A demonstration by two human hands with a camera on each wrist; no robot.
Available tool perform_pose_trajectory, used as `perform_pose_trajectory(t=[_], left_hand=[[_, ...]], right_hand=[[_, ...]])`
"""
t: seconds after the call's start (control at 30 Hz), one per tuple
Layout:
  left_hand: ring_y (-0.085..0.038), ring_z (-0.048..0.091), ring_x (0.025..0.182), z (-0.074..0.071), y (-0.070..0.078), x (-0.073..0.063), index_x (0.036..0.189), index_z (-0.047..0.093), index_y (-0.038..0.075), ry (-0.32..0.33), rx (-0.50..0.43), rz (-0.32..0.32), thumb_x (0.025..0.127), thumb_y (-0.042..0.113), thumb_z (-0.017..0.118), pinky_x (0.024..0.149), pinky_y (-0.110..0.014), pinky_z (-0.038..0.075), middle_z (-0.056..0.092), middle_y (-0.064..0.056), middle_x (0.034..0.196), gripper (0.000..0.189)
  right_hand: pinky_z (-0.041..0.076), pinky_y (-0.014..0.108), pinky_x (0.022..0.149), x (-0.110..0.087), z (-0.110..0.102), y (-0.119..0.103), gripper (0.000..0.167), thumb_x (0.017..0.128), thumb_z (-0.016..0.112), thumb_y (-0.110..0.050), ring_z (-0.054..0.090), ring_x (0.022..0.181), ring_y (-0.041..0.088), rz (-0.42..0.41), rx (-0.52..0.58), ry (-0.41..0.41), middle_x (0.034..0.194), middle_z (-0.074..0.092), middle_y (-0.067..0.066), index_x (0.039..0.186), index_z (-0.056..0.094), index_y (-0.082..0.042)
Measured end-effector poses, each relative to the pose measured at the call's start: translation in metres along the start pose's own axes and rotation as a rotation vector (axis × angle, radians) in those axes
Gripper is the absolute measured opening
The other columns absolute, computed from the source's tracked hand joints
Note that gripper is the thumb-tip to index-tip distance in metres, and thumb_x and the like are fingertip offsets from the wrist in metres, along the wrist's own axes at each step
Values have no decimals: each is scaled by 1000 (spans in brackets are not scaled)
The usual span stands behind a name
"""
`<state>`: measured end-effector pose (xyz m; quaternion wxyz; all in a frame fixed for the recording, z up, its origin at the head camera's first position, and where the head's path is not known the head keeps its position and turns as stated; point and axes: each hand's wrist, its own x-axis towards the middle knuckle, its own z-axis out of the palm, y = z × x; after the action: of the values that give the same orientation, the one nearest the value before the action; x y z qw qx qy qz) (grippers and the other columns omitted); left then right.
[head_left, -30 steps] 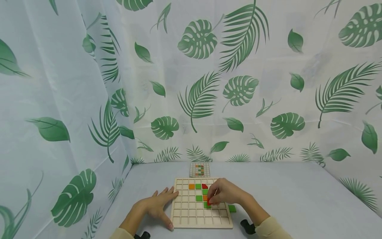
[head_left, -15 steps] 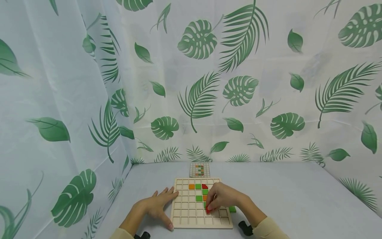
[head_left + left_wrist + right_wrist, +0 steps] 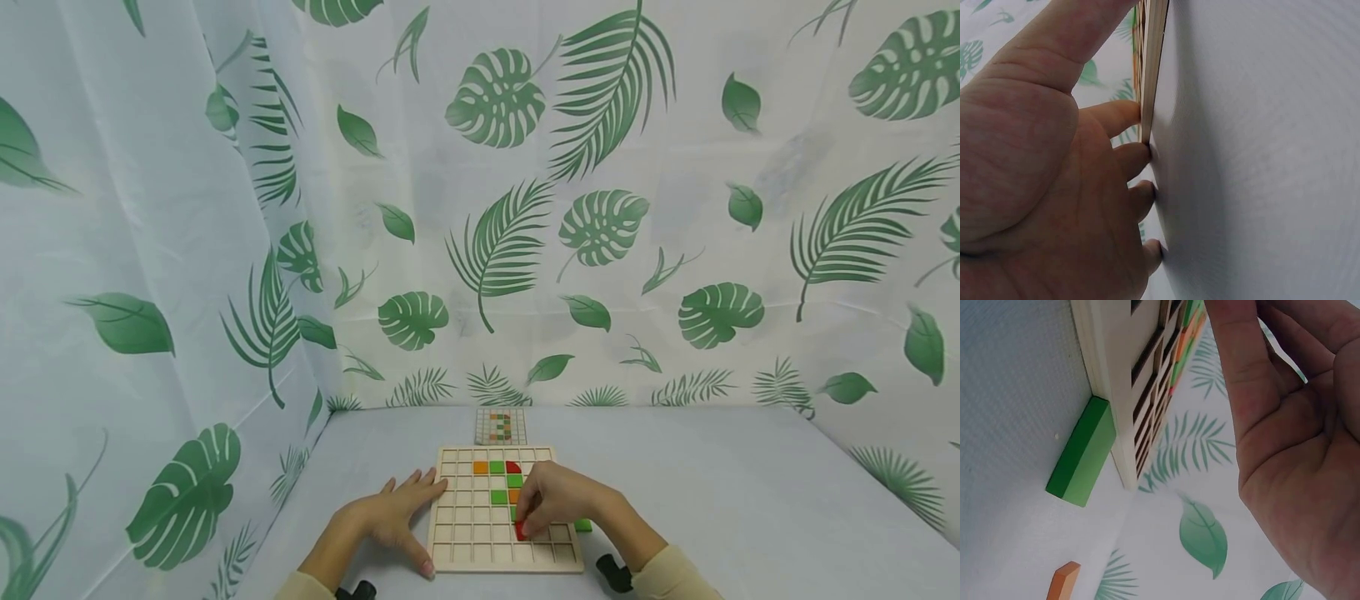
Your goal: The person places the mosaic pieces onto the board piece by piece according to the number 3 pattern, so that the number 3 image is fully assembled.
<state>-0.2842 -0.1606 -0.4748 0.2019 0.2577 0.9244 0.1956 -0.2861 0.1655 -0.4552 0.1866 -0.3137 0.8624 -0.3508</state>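
Note:
A wooden grid board (image 3: 472, 554) lies on the table, bearing orange, green and red tiles in some of its cells. In the head view my right hand (image 3: 561, 493) pinches a red tile (image 3: 520, 532) at a cell below the green one in the same column. The left hand (image 3: 393, 512) lies spread at the board's left side, a fingertip on its edge and the thumb by the near corner. From the left wrist view, the fingertips of that hand (image 3: 1079, 169) reach the table and the board's side. The right hand (image 3: 1304, 425) hides part of the board.
A green block (image 3: 1085, 453) lies against the board's right side, with an orange block (image 3: 1063, 581) farther off. Behind the board is a small pattern card (image 3: 501, 427) showing a coloured grid. Leaf-print curtains (image 3: 637, 292) stand at the back and left.
My right hand has moved the red tile nearer along the column, from over the green tile to the cell below it. The left hand has stayed in place.

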Motion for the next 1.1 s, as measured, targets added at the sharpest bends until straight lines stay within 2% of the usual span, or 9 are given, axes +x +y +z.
perform_pose_trajectory(t=[0.13, 0.57, 0.77, 1.1], left_hand=[[-39, 10, 162, 0, 0, 0, 165, 30, 22, 0, -1, 4, 63, 56, 96, 126, -71, 5, 18, -11, 175, 126], [-39, 11, 162, 2, -1, 1, 165, 31, 23, 5, 4, 3, 63, 57, 96, 126, -71, 6, 20, -11, 175, 125], [-39, 11, 162, 2, -2, 0, 165, 31, 22, -1, -8, 3, 64, 56, 95, 126, -71, 5, 19, -11, 175, 125], [-40, 11, 162, 2, -2, 1, 165, 31, 22, 7, -12, 7, 63, 55, 96, 126, -71, 5, 19, -12, 175, 125]], right_hand=[[54, 19, 62, -1, 0, -1, 15, 78, 88, -1, 63, 68, 3, -2, -29, -1, 82, 77, -6, 87, 84, -11], [54, 17, 64, 1, 3, -1, 14, 83, 84, -1, 59, 68, -1, -41, -95, -7, 83, 75, -9, 87, 83, -14], [56, 19, 64, 1, 5, 0, 19, 78, 86, 3, 63, 70, 1, -38, -73, -12, 84, 75, -10, 88, 82, -13], [56, 18, 63, 2, 6, -1, 19, 79, 85, 4, 64, 69, 0, -48, -71, -10, 83, 76, -9, 89, 82, -12]])
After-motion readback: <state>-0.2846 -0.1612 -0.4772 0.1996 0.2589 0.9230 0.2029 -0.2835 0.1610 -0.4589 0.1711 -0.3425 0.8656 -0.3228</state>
